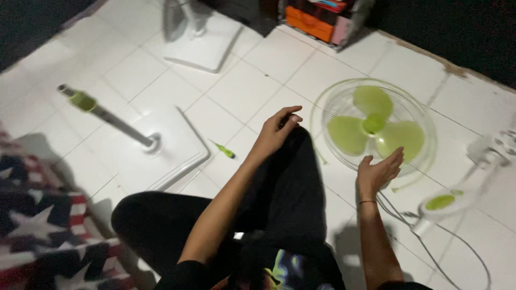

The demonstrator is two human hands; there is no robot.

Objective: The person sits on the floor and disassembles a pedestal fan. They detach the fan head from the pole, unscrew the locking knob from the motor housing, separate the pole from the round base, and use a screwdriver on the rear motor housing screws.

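- While the person sits cross-legged on the white tiled floor [242, 91], the left hand [277, 131] hangs above the raised knee, fingers loosely curled, holding nothing.
- Right hand [379, 172] is spread wide and empty, palm up, at the near rim of the fan cage [424, 134].
- That cage lies flat toward the floor's far right, green blades [373, 131] facing up inside it; no long axis, it is round.
- Just right of that hand, the white motor housing [457, 196] lies tilted, its cord [462, 247] looping toward the near edge.
- Left of the knee: a small green screwdriver [224, 150] pointing up-left, then a white fan base [161, 156] whose pole [110, 118] slants up-left.
- Far side: a second white base [204, 45] and an orange crate [312, 21].
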